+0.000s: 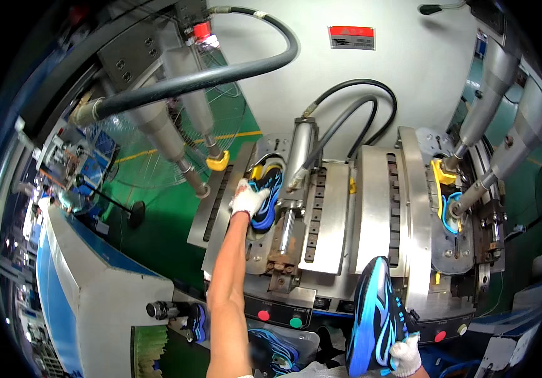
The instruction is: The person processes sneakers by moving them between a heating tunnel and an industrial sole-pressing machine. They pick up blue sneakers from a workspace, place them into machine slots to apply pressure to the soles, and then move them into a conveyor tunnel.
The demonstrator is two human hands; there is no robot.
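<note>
In a white glove, my left hand (pixel 248 198) grips the side of a blue and black sneaker (pixel 269 195), which sits in the machine's left station. My right hand (pixel 404 355), gloved as well, is low at the right. Its fingers are closed at one end of a second sneaker (pixel 372 315), black with blue and turquoise stripes, held upright with its sole edge to the left. Another such shoe is pressed in the right station, where a yellow pad (pixel 447 175) and a metal rod (pixel 463 205) bear on it.
Two steel rods hang over the left station, one with a yellow pad (pixel 218 161). Thick black hoses (pixel 252 68) arch above. Red (pixel 263 315) and green buttons (pixel 295 322) line the machine's front. More shoes (pixel 274 349) lie below. A wire-guarded fan (pixel 158 151) stands left.
</note>
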